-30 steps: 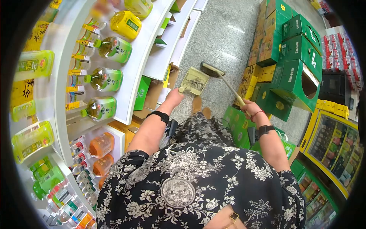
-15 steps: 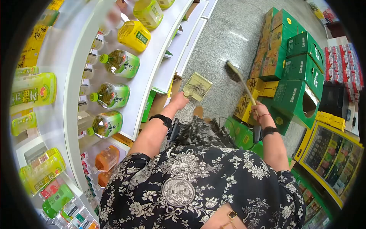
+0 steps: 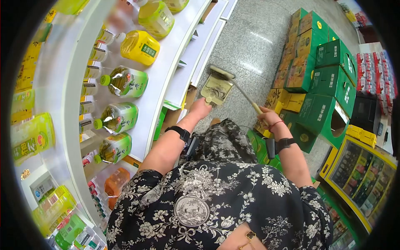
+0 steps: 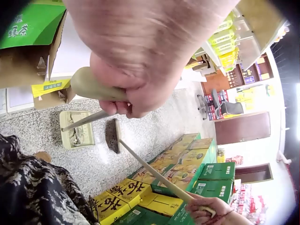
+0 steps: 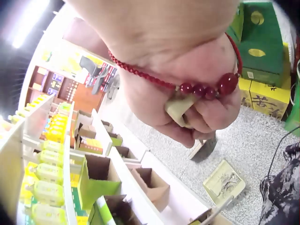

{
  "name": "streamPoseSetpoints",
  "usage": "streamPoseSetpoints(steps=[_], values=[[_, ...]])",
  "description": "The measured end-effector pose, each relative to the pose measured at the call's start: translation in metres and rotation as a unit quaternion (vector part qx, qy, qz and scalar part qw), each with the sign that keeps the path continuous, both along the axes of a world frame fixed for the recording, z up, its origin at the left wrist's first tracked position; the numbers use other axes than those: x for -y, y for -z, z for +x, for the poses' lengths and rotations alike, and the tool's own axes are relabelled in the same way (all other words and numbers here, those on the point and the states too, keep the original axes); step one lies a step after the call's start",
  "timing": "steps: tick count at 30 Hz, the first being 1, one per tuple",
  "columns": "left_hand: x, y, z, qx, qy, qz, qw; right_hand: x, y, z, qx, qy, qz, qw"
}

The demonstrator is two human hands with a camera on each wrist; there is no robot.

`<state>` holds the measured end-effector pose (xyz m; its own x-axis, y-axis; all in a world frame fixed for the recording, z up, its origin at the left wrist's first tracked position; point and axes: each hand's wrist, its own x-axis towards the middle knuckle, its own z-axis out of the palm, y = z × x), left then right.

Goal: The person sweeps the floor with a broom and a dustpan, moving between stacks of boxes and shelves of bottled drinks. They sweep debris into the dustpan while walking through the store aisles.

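My left hand (image 3: 201,108) grips the handle of a pale yellow dustpan (image 3: 207,92), which is low over the speckled floor with dark debris in it. In the left wrist view the long thin handle runs from a rounded grip (image 4: 89,83) in the curled fingers down to the pan. My right hand (image 3: 270,117) holds the pale handle end of a broom (image 3: 246,92). The broom's head, with dark bristles (image 4: 111,136), lies at the far edge of the pan in the head view. A handle end with a loop (image 5: 178,110) pokes out of the right fist.
A white shelf (image 3: 162,71) with bottles of green tea (image 3: 123,116) runs along the left. Green cartons (image 3: 318,108) are stacked on the right, beside a yellow-framed cooler (image 3: 360,166). Speckled floor (image 3: 250,50) stretches between shelf and cartons.
The broom swung right, away from the dustpan, then came back left to the pan's far edge. The left hand keeps its hold on the dustpan.
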<state>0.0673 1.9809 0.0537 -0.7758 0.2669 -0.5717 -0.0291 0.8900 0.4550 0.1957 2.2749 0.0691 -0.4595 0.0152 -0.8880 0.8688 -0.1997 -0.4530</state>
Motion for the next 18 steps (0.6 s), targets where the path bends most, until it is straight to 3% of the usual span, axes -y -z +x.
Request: streamPoseSetpoints(steps=[5, 10, 16, 18], values=[[-0.008, 0.007, -0.024, 0.006, 0.01, 0.007, 1.0, -0.009, -0.005, -0.011, 0.018, 0.001, -0.066, 0.998], [-0.024, -0.014, -0.032, 0.012, -0.011, -0.007, 1.0, -0.057, -0.009, -0.025, -0.007, 0.003, -0.071, 0.997], [-0.053, -0.019, -0.048, 0.005, -0.039, -0.011, 0.999, -0.127, -0.007, -0.069, -0.043, -0.025, 0.064, 0.997], [-0.06, -0.015, -0.059, 0.026, -0.037, -0.041, 0.998, -0.157, 0.018, -0.084, -0.038, 0.038, 0.048, 0.997]])
